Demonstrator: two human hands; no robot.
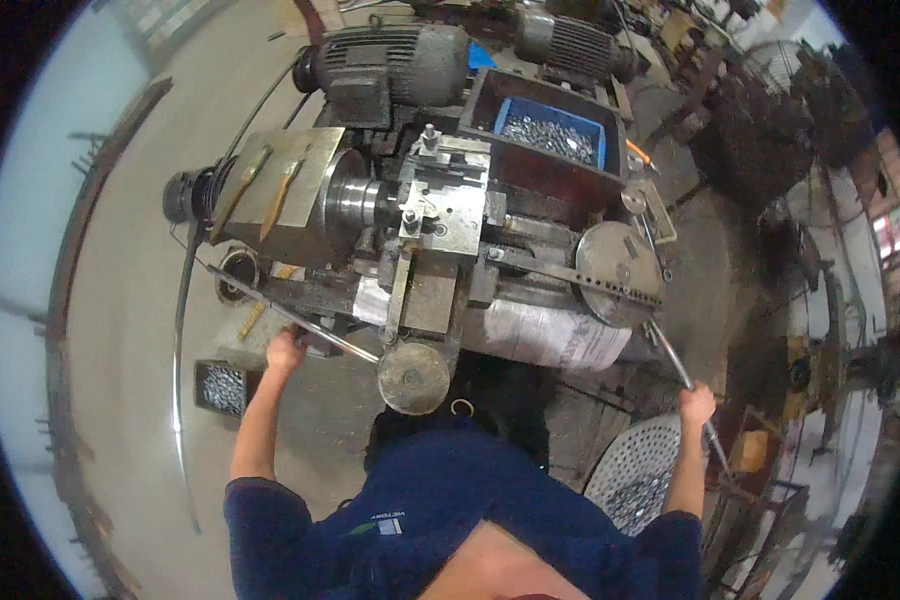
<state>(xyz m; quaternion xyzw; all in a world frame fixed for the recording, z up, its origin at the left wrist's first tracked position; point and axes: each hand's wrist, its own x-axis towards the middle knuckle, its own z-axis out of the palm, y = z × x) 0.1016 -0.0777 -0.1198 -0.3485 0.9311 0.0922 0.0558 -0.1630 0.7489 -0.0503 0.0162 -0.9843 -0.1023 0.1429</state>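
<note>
My right hand [697,402] is closed around a shiny metal lever rod [673,355], which slants down from beside a round metal disc [615,275] on the right of the machine. On the left, my left hand [285,350] is closed just below a long metal rod [320,330]; what its fingers hold is hidden. Between my arms stands a greasy lathe-like machine. Its bright spindle [358,203] faces a metal tool slide [450,205] bolted on top. A flat arm [400,295] reaches from the slide toward a round plate [414,378] near my waist.
Two brushes [280,200] lie on the headstock cover. Behind are electric motors [400,65] and a blue basket [598,135] of small metal parts. More parts fill a small box [202,380] at left and a white perforated basket [650,440] by my right arm.
</note>
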